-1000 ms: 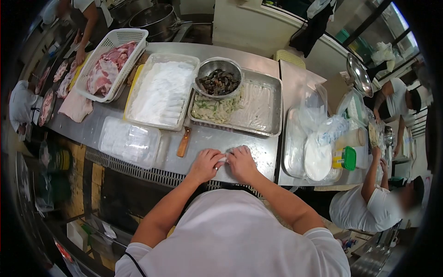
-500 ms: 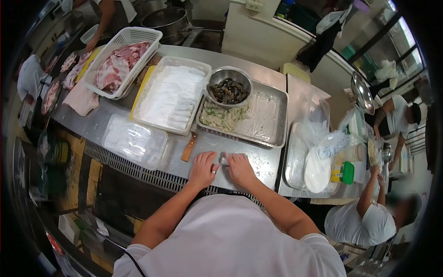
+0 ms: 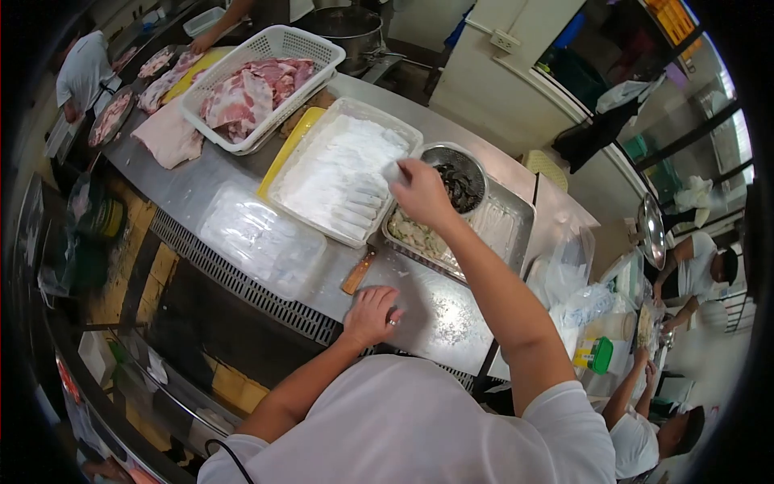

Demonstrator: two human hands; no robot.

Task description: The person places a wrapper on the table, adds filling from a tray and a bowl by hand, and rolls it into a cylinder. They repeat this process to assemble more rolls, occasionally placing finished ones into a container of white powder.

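My right hand (image 3: 422, 192) is raised over the right edge of a white plastic tub (image 3: 290, 211), its fingers pinching a small white roll (image 3: 393, 172), partly blurred. Inside the tub, white floury rolls (image 3: 355, 211) lie in a row beside loose white powder. My left hand (image 3: 372, 316), wearing a ring, rests on the steel counter with fingers stretched out and nothing in them. Just beyond it lies a wooden handle (image 3: 358, 273); the rest of that tool is hidden. Under my right forearm is a metal tray (image 3: 528, 230) with a pale green-flecked filling (image 3: 413, 234).
A metal bowl (image 3: 459, 152) of dark pieces stands against the tray. Left of the tub are a clear plastic lid (image 3: 258, 242) and a white basket (image 3: 278, 44) of raw meat. Plastic bags and a green-lidded container (image 3: 598, 355) are at right. Other people work on both sides.
My right hand has lifted from the counter and moved forward to the tub with the white roll. My left hand stays near the counter's front edge. The whole view has shifted and turned slightly.
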